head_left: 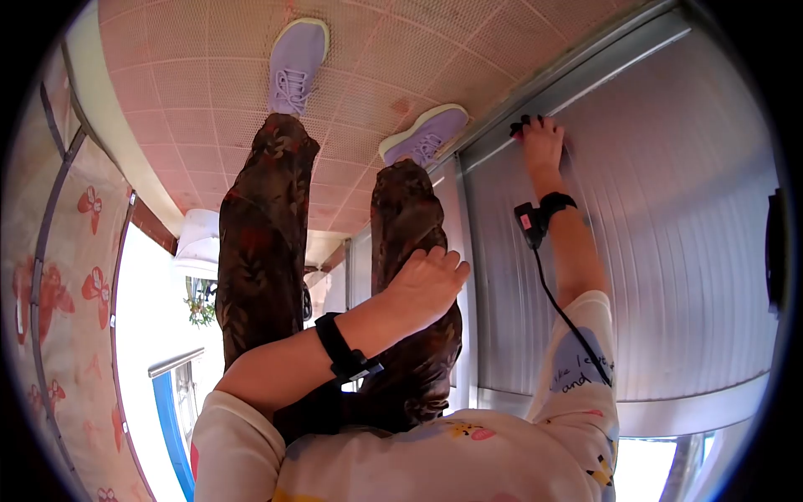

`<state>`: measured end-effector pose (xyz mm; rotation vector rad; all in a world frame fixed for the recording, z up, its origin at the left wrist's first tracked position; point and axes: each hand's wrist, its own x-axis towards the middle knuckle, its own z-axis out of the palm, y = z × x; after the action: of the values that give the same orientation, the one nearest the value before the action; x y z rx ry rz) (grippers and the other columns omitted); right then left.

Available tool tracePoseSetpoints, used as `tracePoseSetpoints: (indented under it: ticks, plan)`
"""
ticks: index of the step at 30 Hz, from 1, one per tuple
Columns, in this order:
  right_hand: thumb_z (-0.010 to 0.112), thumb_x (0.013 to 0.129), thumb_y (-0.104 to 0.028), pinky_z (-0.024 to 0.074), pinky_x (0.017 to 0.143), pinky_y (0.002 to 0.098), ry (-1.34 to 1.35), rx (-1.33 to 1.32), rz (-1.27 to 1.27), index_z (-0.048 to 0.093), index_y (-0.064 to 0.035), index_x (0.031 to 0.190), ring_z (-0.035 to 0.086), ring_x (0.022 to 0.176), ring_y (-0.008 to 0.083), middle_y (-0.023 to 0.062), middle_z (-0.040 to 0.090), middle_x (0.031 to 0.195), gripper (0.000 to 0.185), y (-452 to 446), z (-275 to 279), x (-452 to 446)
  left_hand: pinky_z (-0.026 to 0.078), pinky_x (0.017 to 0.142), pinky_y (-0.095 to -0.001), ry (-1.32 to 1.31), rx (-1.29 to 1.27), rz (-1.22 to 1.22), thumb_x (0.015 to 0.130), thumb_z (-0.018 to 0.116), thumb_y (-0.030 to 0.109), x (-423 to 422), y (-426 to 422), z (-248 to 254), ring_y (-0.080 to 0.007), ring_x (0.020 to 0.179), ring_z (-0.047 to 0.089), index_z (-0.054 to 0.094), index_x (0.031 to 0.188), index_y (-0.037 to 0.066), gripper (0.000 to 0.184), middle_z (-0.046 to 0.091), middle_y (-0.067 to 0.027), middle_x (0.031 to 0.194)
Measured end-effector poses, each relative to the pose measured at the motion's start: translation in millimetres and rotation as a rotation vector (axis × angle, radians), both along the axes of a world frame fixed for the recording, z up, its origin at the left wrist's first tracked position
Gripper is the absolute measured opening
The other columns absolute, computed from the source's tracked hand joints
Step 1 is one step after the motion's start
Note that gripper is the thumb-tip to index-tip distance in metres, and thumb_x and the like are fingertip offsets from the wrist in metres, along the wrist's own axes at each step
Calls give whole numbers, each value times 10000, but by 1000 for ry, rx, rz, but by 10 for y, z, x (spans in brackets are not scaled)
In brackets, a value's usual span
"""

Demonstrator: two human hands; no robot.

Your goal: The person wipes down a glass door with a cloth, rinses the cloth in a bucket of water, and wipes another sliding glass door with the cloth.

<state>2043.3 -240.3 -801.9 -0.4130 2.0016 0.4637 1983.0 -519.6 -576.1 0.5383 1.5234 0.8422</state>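
My left hand (pixel 425 289) is in front of my trouser leg (pixel 410 351), its fingers curled in. The back of the hand faces me, so whatever is inside it, if anything, is hidden. At the end of my outstretched right arm, my right hand (pixel 544 142) is closed around a small black thing (pixel 519 128) with a touch of red beside it. Its kind is not clear from here. That hand is against the ribbed metal panel (pixel 669 209), close to the panel's metal edge rail (pixel 623 63).
Lilac shoes (pixel 299 63) stand on pink floor tiles (pixel 360 92). A curtain with red butterflies (pixel 96 284) hangs at the left. Black straps circle both forearms, and a cable (pixel 548 289) runs along the right arm. Behind my legs are a white container (pixel 199 238) and a plant (pixel 201 303).
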Motion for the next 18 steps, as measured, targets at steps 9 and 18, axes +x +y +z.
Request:
tracePoseSetpoints:
  ticks: [9,18]
  plan:
    - [537,836,-223,332,858,415,-260,-77,-77,681,-136,934,472,1023,210,2,604,991,195,-698,102,923,440,703,-333,91,-42,-66,767,589,183,113,-47,38,-215,836,540,580,941,66,211,542,-56,866]
    - [526,815,-160,353,851,414,-233,-163,-130,642,-138,1000,481,1028,236,4,582,1083,220,-641,261,994,437,670,-338,71,-19,-223,774,611,215,240,-95,84,-212,822,539,588,900,72,192,540,-54,844]
